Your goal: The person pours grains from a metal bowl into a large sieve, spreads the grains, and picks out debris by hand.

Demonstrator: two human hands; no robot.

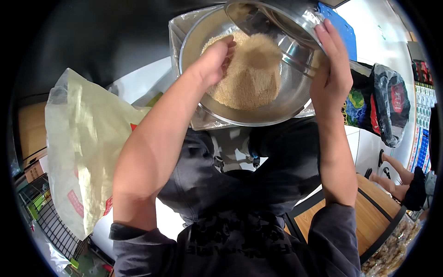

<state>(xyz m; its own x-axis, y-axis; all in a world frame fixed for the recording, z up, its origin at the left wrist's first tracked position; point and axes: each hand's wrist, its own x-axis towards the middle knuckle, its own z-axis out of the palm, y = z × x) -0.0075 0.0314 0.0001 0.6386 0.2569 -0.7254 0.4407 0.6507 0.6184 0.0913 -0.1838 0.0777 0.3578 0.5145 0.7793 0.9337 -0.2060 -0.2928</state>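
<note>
Basin (297,99): wide, likely to catch spill
Metal bowl (277,21): tipped above basin's right, seemingly for pouring
Grain (254,87): heaped inside basin
Right hand (333,69): fingers pressed to metal bowl's rim, apparently steadying it
Left hand (216,61): at basin's left, fingers curved close together over grain

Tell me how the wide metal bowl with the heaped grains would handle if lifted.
The wide metal bowl should stay stiff, judging by its even, round rim. Its heaped tan grains probably add weight and, lying loose, would likely slide if it tilted.
</note>
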